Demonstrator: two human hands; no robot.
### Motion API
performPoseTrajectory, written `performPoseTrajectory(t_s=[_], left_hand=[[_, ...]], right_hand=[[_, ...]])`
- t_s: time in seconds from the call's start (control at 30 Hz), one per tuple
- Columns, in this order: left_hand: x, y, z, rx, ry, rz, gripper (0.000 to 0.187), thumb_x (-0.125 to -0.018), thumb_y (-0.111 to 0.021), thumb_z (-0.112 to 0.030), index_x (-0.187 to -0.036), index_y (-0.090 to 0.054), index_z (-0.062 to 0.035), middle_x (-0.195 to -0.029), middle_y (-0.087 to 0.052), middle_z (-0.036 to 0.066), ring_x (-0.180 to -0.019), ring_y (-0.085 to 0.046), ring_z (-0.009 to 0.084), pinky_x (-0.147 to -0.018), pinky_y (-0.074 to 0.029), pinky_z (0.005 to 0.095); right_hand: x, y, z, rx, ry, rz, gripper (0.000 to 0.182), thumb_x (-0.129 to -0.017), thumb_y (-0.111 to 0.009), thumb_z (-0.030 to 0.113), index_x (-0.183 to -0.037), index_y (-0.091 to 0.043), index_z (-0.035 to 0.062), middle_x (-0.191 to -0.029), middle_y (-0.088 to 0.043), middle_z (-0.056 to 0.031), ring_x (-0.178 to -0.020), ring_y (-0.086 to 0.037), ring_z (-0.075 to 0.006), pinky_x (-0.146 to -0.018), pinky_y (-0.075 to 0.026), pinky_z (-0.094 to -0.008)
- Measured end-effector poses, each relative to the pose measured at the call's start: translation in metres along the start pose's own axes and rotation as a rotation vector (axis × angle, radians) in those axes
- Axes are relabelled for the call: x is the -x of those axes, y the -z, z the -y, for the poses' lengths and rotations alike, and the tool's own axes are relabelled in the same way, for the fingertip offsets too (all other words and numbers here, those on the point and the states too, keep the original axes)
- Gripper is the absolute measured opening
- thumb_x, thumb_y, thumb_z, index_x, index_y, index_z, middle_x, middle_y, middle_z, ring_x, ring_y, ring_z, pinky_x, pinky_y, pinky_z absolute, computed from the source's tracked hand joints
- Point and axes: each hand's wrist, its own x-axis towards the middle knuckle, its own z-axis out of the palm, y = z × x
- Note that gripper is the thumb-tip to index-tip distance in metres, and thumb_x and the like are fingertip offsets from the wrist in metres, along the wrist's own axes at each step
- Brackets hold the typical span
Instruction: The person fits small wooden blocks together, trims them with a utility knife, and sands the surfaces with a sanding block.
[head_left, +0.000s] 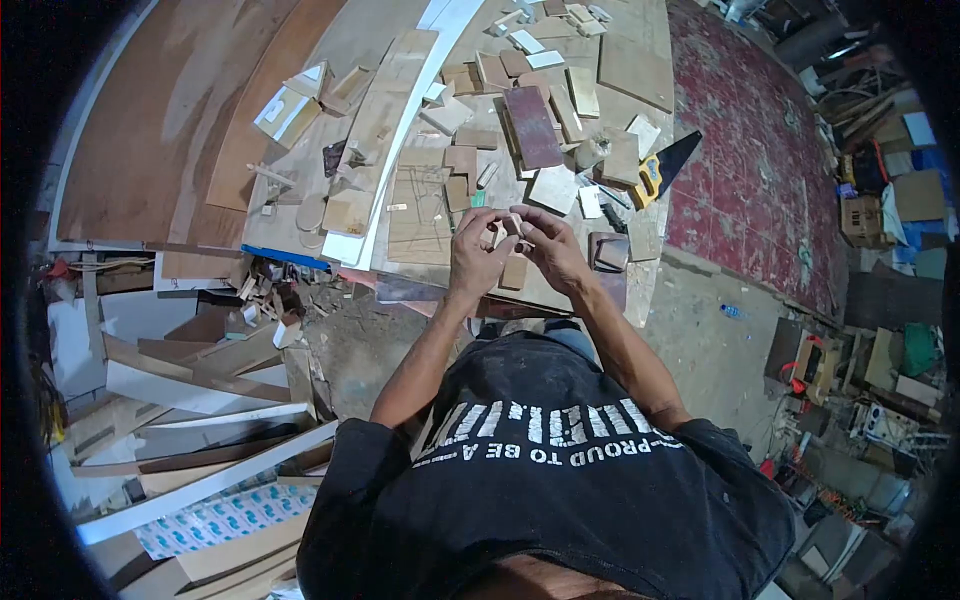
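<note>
Both of my hands meet over the near edge of the workbench (420,245). Between their fingertips is a small wooden piece (514,224), light brown and blocky. My left hand (478,258) pinches it from the left with curled fingers. From the other side my right hand (556,252) grips it with thumb and fingers. The fingers cover part of the piece, so its full shape is hidden. Just below the hands lies a small wood block (514,272). A dark, shiny box-like object (608,252) sits beside my right hand.
A yellow-handled handsaw (652,180) rests at the bench's right edge, blade pointing outward. Wood offcuts and a reddish-brown board (532,127) cover the bench ahead. Large plywood sheets (150,120) lie at left. Scrap boards (210,400) are piled on the floor at lower left.
</note>
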Motion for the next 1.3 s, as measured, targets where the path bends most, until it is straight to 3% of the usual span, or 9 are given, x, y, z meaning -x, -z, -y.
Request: performPoseTrajectory(t_s=[0.17, 0.3, 0.47, 0.7, 0.9, 1.1, 1.3], left_hand=[[-0.003, 0.009, 0.035, 0.248, 0.089, 0.077, 0.036, -0.083, -0.070, -0.002, -0.117, -0.059, -0.0004, -0.111, -0.061, 0.007, -0.099, -0.060, 0.0130, -0.067, -0.056, 0.0247], [-0.006, 0.012, 0.013, 0.450, 0.226, 0.014, 0.033, -0.086, -0.066, 0.000, -0.118, -0.058, 0.0011, -0.108, -0.064, 0.007, -0.096, -0.062, 0.0135, -0.070, -0.056, 0.0249], [-0.007, 0.007, 0.007, 0.744, 0.262, -0.022, 0.037, -0.088, -0.062, 0.003, -0.123, -0.056, -0.0002, -0.111, -0.064, 0.008, -0.096, -0.063, 0.0138, -0.074, -0.057, 0.0262], [-0.013, 0.001, -0.003, 0.810, 0.210, -0.050, 0.041, -0.086, -0.064, 0.003, -0.125, -0.054, 0.0011, -0.112, -0.064, 0.009, -0.096, -0.064, 0.0148, -0.078, -0.057, 0.0288], [-0.015, -0.005, -0.015, 0.875, 0.213, -0.060, 0.041, -0.086, -0.066, 0.002, -0.125, -0.053, 0.0041, -0.113, -0.063, 0.010, -0.095, -0.064, 0.0161, -0.079, -0.057, 0.0300], [-0.016, -0.007, -0.018, 0.742, 0.185, -0.054, 0.040, -0.086, -0.066, 0.000, -0.125, -0.054, 0.0051, -0.110, -0.065, 0.012, -0.095, -0.065, 0.0170, -0.076, -0.058, 0.0295], [-0.016, 0.001, -0.027, 0.752, 0.228, -0.164, 0.039, -0.096, -0.057, -0.015, -0.130, -0.051, 0.0039, -0.109, -0.065, 0.013, -0.095, -0.066, 0.0183, -0.074, -0.058, 0.0283]], right_hand=[[-0.013, -0.005, -0.003, 0.256, 0.135, -0.040, 0.028, -0.088, -0.067, 0.006, -0.114, -0.058, 0.0010, -0.107, -0.063, -0.0051, -0.095, -0.059, -0.0124, -0.083, -0.049, -0.0262], [-0.017, -0.012, 0.007, 0.404, 0.253, 0.001, 0.030, -0.085, -0.070, 0.003, -0.113, -0.058, 0.0006, -0.107, -0.063, -0.0052, -0.095, -0.060, -0.0135, -0.084, -0.049, -0.0259], [-0.020, -0.016, 0.024, 0.407, 0.201, 0.034, 0.033, -0.082, -0.071, -0.001, -0.113, -0.060, -0.0013, -0.112, -0.060, -0.0073, -0.107, -0.057, -0.0167, -0.094, -0.047, -0.0307], [-0.022, -0.017, 0.042, 0.530, 0.407, 0.129, 0.031, -0.083, -0.068, -0.005, -0.113, -0.062, 0.0011, -0.118, -0.057, -0.0069, -0.109, -0.056, -0.0176, -0.094, -0.048, -0.0304], [-0.019, -0.015, 0.045, 0.449, 0.385, 0.125, 0.031, -0.083, -0.068, -0.004, -0.113, -0.061, 0.0000, -0.116, -0.059, -0.0070, -0.108, -0.056, -0.0166, -0.091, -0.049, -0.0301], [-0.017, -0.010, 0.044, 0.413, 0.377, 0.095, 0.033, -0.083, -0.068, -0.003, -0.115, -0.059, -0.0023, -0.111, -0.062, -0.0070, -0.104, -0.058, -0.0163, -0.091, -0.048, -0.0294], [-0.014, -0.010, 0.048, 0.376, 0.376, 0.049, 0.031, -0.083, -0.069, -0.002, -0.113, -0.060, -0.0009, -0.111, -0.062, -0.0067, -0.105, -0.059, -0.0164, -0.092, -0.047, -0.0296]])
